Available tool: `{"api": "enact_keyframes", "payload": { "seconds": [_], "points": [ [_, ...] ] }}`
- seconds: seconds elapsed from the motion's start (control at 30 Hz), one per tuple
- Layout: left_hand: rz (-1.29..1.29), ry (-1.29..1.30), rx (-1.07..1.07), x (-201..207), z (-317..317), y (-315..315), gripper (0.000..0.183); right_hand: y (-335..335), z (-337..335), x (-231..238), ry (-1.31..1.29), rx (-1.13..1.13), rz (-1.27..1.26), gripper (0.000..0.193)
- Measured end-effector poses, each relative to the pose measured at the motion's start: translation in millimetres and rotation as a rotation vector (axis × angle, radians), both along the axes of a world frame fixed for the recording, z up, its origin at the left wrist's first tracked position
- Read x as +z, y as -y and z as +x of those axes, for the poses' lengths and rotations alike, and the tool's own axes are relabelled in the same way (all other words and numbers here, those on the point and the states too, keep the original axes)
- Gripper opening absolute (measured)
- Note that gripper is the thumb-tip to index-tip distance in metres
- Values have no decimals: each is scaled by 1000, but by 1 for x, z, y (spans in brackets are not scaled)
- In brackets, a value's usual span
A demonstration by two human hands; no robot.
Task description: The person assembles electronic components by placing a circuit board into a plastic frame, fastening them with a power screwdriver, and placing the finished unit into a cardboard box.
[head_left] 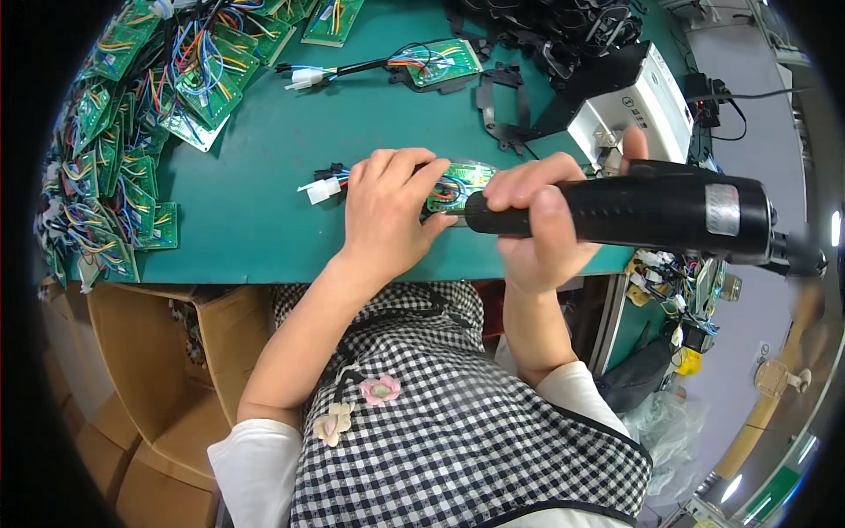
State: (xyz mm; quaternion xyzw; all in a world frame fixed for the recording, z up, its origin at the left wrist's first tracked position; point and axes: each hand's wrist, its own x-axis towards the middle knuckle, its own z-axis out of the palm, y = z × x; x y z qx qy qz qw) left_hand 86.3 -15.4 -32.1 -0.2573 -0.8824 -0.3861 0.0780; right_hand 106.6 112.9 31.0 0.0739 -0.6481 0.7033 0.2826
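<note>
My left hand [387,207] presses down on a green circuit board [465,179] with coloured wires and a white connector [322,189], near the front edge of the green table [264,167]. My right hand [537,216] grips a black electric screwdriver [651,209] held almost level, its tip at the board beside my left fingers. Part of the board is hidden under my hands.
A heap of green wired boards [132,114] fills the table's left side. Another board on a black bracket [437,63] lies farther back, with black brackets [546,35] and a white box device [638,106] at the right. Cardboard boxes [150,370] stand below left.
</note>
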Motion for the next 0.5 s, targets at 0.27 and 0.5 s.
{"api": "enact_keyframes", "payload": {
  "seconds": [0.27, 0.5],
  "points": [
    [38, 20, 15, -1, -1, -2, 51, 8, -14, -17, 36, 123, -9, 78],
    [59, 32, 62, -4, 1, -6, 35, 0, -31, -11, 154, 476, 246, 73]
  ]
}}
